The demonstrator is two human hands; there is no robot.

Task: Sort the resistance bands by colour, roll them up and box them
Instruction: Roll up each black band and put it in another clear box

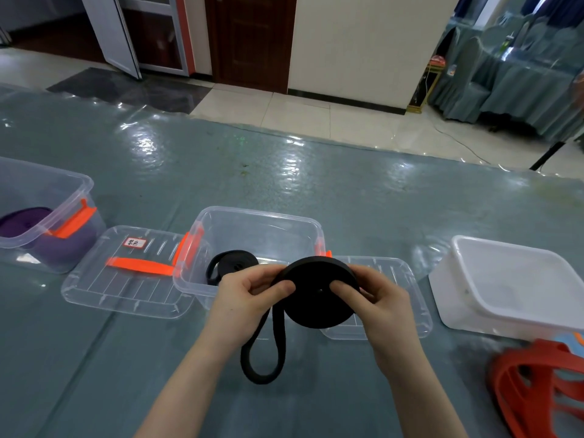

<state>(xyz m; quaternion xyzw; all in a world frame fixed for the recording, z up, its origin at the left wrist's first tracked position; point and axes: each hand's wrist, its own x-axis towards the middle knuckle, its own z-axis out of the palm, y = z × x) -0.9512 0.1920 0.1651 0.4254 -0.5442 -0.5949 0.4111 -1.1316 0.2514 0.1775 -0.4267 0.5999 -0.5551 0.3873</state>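
Both hands grip one black resistance band (319,290), wound into a thick disc and held above the tabletop (284,172): the left hand (245,298) pinches its near-left edge, the right hand (376,298) holds its right side with the thumb pressed on the face. The band's unrolled tail hangs in a loop below the left hand. Just beyond the hands a clear box (262,222) holds another black band (230,263). Left of the hands lies a clear lid (126,279), and farther left a box with purple bands (28,222). Right of the hands stand a white tub (512,289) and red bands (534,390).
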